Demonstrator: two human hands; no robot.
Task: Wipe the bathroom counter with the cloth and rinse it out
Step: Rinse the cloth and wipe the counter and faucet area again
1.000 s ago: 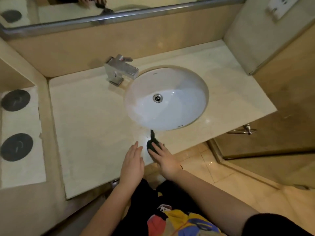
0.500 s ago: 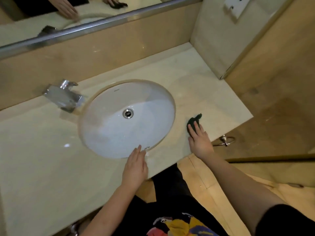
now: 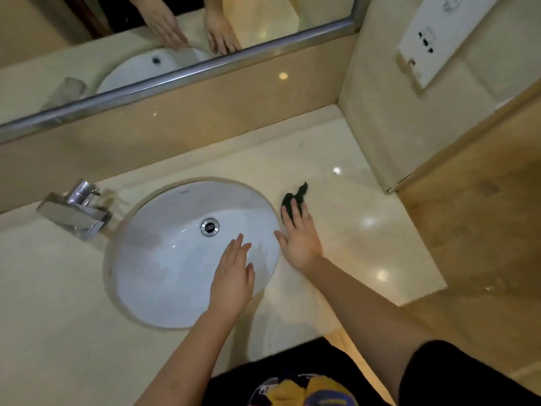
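A small dark green cloth point(image 3: 294, 197) lies on the cream marble counter point(image 3: 345, 230) just right of the white oval sink point(image 3: 164, 259). My right hand point(image 3: 300, 240) presses flat on the cloth with straight fingers, covering its near part. My left hand point(image 3: 232, 276) hovers with straight fingers over the sink's right front part, holding nothing. The drain point(image 3: 210, 227) sits in the middle of the basin.
A chrome faucet point(image 3: 77, 210) stands at the sink's left rim. A mirror point(image 3: 175, 39) with a metal frame runs along the back wall. A wall corner point(image 3: 389, 159) bounds the counter on the right. A white socket plate point(image 3: 433, 39) hangs above it.
My right hand has slid the cloth from the counter's front edge, rightward and then back along the sink's right side. My left hand has moved from the counter's edge to over the basin.
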